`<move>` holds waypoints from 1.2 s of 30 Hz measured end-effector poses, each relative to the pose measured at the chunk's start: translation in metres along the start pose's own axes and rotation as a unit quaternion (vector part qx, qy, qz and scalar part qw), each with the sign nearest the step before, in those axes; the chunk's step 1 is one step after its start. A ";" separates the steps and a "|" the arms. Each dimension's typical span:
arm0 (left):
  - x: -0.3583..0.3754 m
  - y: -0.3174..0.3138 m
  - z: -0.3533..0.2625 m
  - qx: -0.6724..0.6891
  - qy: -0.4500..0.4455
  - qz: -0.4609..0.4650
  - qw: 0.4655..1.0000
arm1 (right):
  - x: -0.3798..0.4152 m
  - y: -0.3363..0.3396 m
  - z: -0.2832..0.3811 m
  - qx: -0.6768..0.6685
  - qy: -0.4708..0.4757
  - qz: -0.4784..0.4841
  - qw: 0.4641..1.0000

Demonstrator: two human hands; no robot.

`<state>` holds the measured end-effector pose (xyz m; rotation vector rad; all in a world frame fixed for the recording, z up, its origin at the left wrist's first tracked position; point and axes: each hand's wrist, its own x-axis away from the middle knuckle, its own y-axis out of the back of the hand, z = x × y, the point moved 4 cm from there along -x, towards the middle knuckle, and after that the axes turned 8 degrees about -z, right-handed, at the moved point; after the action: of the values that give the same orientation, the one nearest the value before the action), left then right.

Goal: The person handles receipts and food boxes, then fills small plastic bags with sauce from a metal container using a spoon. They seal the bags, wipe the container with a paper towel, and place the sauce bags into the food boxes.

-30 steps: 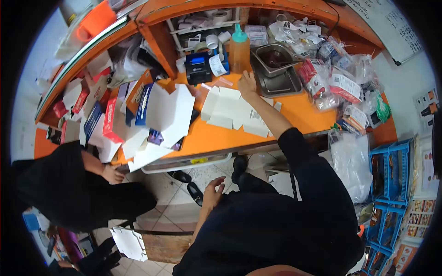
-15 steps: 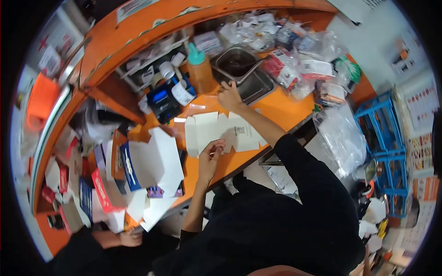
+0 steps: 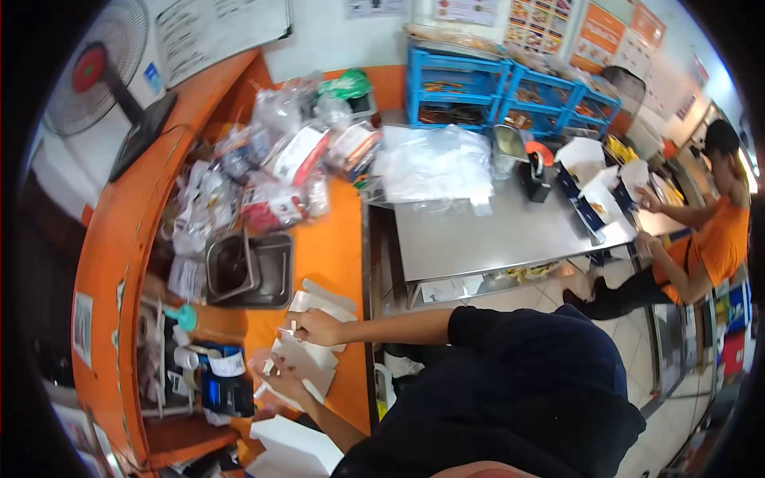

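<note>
An unfolded white cardboard box [image 3: 323, 354] lies on the orange counter [image 3: 335, 231]. Over its upper part is my right hand [image 3: 316, 327], fingers curled in, with a small pale bit showing at the fingertips that I cannot make out. Just below, at the box's left edge, my left hand [image 3: 285, 381] has bent fingers around something thin and see-through, too blurred to name. Beyond the hands sits a metal tray [image 3: 275, 275] bearing a metal pan of dark sauce [image 3: 231, 267]. A sauce bottle with a teal cap [image 3: 185, 317] lies left of my right hand in view.
Bagged packets [image 3: 275, 195] crowd the counter's far end. A label printer [image 3: 227, 390] and an open white box [image 3: 295, 446] are near my left hand. Across a gap stands a steel table [image 3: 454, 239] with plastic bags and blue crates [image 3: 454, 88]. A person in orange [image 3: 717, 247] handles boxes there.
The view has swung right, bringing in the steel table and a co-worker. My right hand has come from the tray's edge to the cardboard box, near my left hand, whose fingers have curled.
</note>
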<state>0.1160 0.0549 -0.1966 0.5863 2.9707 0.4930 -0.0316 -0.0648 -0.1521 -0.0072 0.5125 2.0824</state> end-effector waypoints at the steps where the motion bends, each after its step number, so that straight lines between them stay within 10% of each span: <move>1: 0.003 0.003 -0.011 -0.086 -0.040 -0.032 0.995 | 0.001 0.005 -0.014 -0.017 0.003 -0.028 0.999; 3: 0.014 0.006 -0.030 -0.170 -0.086 -0.058 0.980 | 0.013 0.029 -0.012 -0.004 0.023 -0.078 0.997; 6: 0.056 -0.024 -0.068 0.128 -0.141 0.114 0.975 | 0.037 0.056 -0.008 -0.027 0.027 -0.143 0.989; 8: 0.092 -0.041 -0.091 0.084 -0.109 0.274 0.952 | 0.051 0.066 -0.011 -0.101 0.001 -0.152 0.983; 12: 0.114 -0.066 -0.103 0.142 -0.167 0.250 0.943 | 0.076 0.089 -0.003 -0.316 -0.102 -0.182 0.926; 17: 0.137 -0.083 -0.134 0.150 0.009 0.388 0.909 | 0.094 0.133 0.002 -0.327 -0.112 -0.189 0.919; 21: 0.129 -0.104 -0.131 0.189 -0.105 0.384 0.898 | 0.096 0.153 0.004 -0.261 -0.070 -0.248 0.930; 26: 0.110 -0.108 -0.137 0.195 -0.135 0.393 0.888 | 0.077 0.170 0.029 -0.415 0.031 -0.071 0.906; 28: 0.122 -0.095 -0.164 0.161 -0.119 0.338 0.920 | 0.071 0.177 0.031 -0.190 0.036 -0.149 0.970; 30: 0.126 -0.077 -0.191 0.146 -0.293 0.190 0.925 | 0.062 0.189 0.052 0.021 0.119 -0.254 0.960; 33: 0.117 -0.062 -0.195 0.042 -0.467 0.129 0.874 | 0.042 0.155 0.049 -0.086 0.073 -0.217 0.970; 36: 0.111 -0.035 -0.195 -0.032 -0.311 0.184 0.932 | 0.004 0.124 0.039 -0.330 -0.041 -0.073 0.940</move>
<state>-0.0249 0.0086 -0.0247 1.0672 2.2447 0.3372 -0.1278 -0.1037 -0.0733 -0.3381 -0.2505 2.0050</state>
